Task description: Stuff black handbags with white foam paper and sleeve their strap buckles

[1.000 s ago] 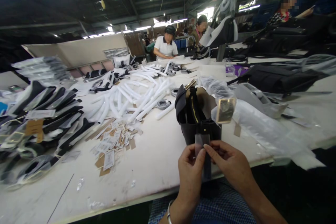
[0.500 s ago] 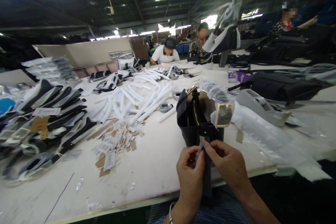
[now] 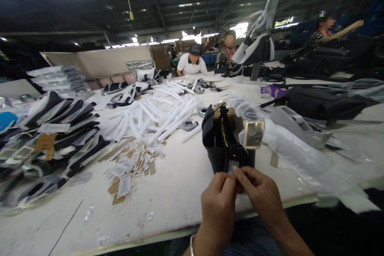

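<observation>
Pinching what looks like clear plastic [image 3: 231,166], the left hand [image 3: 218,198] and right hand [image 3: 260,188] meet at the near side of a black bag [image 3: 215,157] on the white table [image 3: 171,200].

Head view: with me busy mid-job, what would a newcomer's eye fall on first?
Probably the pile of white tubes, bright across the middle of the table. Next, the dark bag near the table's front edge, with the left hand and right hand pinching clear film at its near end. A gold-rimmed plate also shows just right of the bag.
</observation>
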Available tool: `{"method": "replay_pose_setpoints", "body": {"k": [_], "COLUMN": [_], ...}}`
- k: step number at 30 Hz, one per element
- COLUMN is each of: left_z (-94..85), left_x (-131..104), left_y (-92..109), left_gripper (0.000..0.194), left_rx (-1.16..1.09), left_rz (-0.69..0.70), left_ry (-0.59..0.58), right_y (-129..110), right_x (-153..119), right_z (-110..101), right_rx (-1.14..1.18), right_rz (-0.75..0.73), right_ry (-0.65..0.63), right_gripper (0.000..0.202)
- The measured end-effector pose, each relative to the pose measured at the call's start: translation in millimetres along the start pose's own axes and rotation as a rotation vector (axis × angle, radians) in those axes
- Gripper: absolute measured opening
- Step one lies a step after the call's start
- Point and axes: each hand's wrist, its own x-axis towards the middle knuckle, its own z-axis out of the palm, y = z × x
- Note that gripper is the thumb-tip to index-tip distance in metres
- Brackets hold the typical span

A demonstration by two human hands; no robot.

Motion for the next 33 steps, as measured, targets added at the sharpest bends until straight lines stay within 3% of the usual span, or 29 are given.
{"method": "replay_pose_setpoints", "body": {"k": [6, 10, 12, 14, 17, 20, 25, 28, 31, 33], "left_z": [3.6, -7.9, -20.5, -31.2, -32.7, -17.9, 4.1, 3.7, -6.0, -15.8], "left_x": [-26.6, -54.5, -56.0, -46.2, -21.3, -3.9, -4.6, -6.9, -4.3, -0.7], "left_y": [-1.0, 3.0, 3.4, 1.3, -2.6, -0.4, 5.3, 1.0, -2.9, -4.4], "left_gripper": [0.041, 0.034, 0.022, 0.015, 0.026, 0.041, 0.054, 0.054, 0.046, 0.040], "left_rx": [-0.103, -0.309, -0.357, -0.409, -0.632, -0.896, -1.044, -0.915, -0.647, -0.519], "left_rz": [0.069, 0.067, -0.068, -0.292, -0.582, -0.728, -0.879, -0.844, -0.629, -0.510], "left_ry": [-0.013, -0.053, 0.081, 0.165, 0.024, -0.183, -0.234, -0.191, -0.013, 0.034], "right_y": [0.2, 1.3, 0.9, 0.0, -1.3, -2.1, -1.8, 6.2, 19.2, 26.3], "right_x": [3.3, 4.1, 3.9, 4.0, 5.3, 6.1, 7.4, 17.9, 43.1, 68.3], "right_z": [1.1, -0.3, -1.7, -2.9, -3.0, -0.2, -4.4, -34.8, -94.7, -142.6], "right_rx": [-0.033, 0.030, 0.046, 0.056, 0.065, 0.040, -0.056, -0.200, -0.354, -0.509], "right_rz": [0.035, 0.090, 0.084, 0.067, 0.033, -0.011, -0.101, -0.167, -0.137, -0.137], "right_ry": [0.040, 0.019, 0.003, -0.005, -0.011, -0.010, -0.092, -0.031, 0.276, 0.450], "right_gripper": [0.044, 0.044, 0.045, 0.045, 0.045, 0.043, 0.044, 0.040, 0.031, 0.029]}}
